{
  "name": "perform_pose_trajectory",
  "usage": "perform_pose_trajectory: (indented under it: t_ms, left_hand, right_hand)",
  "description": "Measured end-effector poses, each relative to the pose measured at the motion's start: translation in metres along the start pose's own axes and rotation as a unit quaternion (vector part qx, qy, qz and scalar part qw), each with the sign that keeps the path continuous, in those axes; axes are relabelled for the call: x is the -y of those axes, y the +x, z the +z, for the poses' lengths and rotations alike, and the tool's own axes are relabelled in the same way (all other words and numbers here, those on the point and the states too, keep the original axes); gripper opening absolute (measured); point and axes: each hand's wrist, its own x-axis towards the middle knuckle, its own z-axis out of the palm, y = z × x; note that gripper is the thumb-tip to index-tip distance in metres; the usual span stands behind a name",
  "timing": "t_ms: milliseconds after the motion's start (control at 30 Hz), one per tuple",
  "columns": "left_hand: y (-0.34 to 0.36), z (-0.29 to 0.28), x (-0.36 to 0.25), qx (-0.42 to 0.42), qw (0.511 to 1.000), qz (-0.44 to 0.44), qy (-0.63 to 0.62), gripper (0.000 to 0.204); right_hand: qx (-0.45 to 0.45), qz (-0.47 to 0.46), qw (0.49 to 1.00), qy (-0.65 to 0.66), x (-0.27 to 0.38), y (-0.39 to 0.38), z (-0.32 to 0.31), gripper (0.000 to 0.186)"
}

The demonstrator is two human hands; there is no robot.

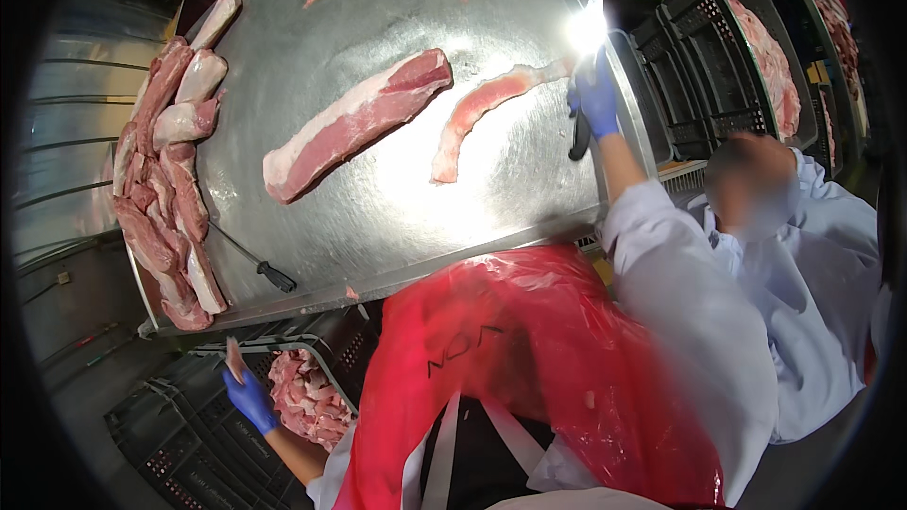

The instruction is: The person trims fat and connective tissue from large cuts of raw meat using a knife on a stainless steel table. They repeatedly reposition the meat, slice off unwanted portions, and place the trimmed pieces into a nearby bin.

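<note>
On steel tabletop [397,217]: thick pork slab [354,123] mid-surface, thin trimmed strip [477,113] just to its right, heaped cuts [165,189] along left edge, sharpening steel [255,263] near front rim. Right hand [595,99], blue-gloved, closed round knife [586,85], blade up beside strip's far end. Left hand [250,399], gloved, lowered below tabletop, pinching small meat scrap [233,357] over black crate of trimmings [302,397]
</note>
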Motion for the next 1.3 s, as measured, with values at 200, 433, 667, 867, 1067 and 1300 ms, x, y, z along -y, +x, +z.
perform_pose_trajectory:
  t_ms: [200, 433, 667, 867, 1067, 1300]
  left_hand:
    - [-0.061, 0.012, 0.125, 0.057, 0.983, -0.102, 0.144, 0.066]
    - [-0.051, 0.005, 0.063, -0.063, 0.992, -0.034, 0.106, 0.05]
    - [0.036, 0.132, -0.157, 0.021, 0.974, 0.186, -0.127, 0.033]
    - [0.0, 0.344, -0.435, 0.191, 0.803, 0.547, -0.14, 0.036]
    - [0.011, 0.436, -0.484, 0.34, 0.828, 0.423, -0.139, 0.019]
    - [0.024, 0.303, -0.584, 0.558, 0.677, 0.245, -0.413, 0.021]
  right_hand:
    - [0.082, 0.029, 0.995, -0.042, -0.042, 0.076, 0.113, 0.079]
    - [0.176, -0.057, 0.973, -0.137, -0.053, -0.003, 0.185, 0.079]
    - [0.106, -0.039, 0.989, 0.095, -0.013, -0.019, 0.124, 0.077]
    - [0.017, 0.001, 0.997, 0.079, 0.006, -0.012, 0.057, 0.084]
    - [-0.058, 0.036, 0.997, 0.02, 0.011, -0.109, 0.005, 0.084]
    - [-0.118, 0.136, 0.984, 0.007, -0.019, -0.161, -0.03, 0.082]
